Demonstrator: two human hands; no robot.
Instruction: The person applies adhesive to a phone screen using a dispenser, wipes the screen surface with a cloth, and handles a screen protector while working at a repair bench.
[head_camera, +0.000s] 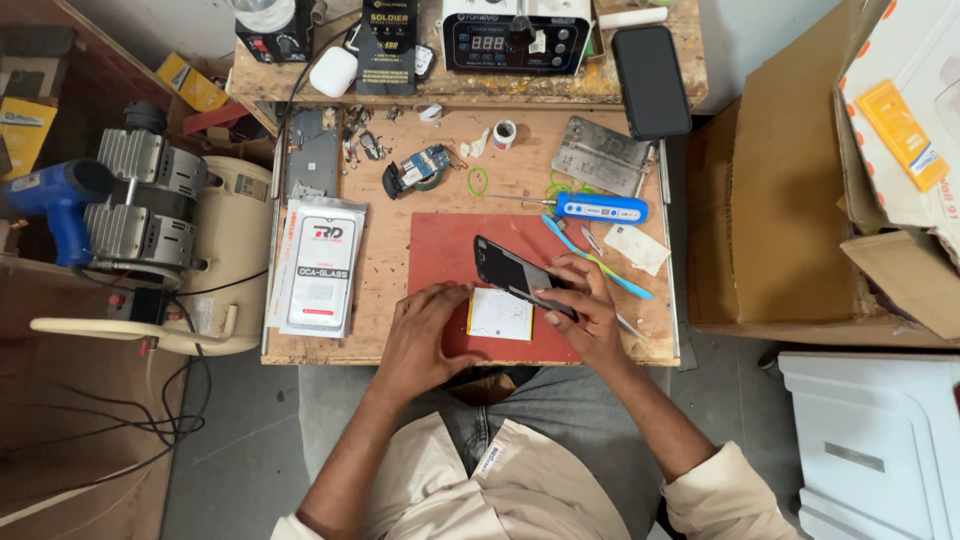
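Holding a dark phone frame (518, 275) tilted, the right hand (585, 310) is clamped on it; left hand (425, 335) rests open beside a white battery (500, 314).

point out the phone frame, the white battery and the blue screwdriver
phone frame (508, 268), head view, on its dark inner face.
white battery (501, 313), head view, middle of its top.
blue screwdriver (603, 208), head view, on its handle.

Light: I see even, soft daylight across the pale wooden workbench (400, 250), bright without harshness.
Shadows: faint, short ones under my hands.
Glare: mild sheen on the black glossy phone (651, 80).
Focus: sharp centrally.
Edges: I notice wide-angle bending, and the corners darken slightly.
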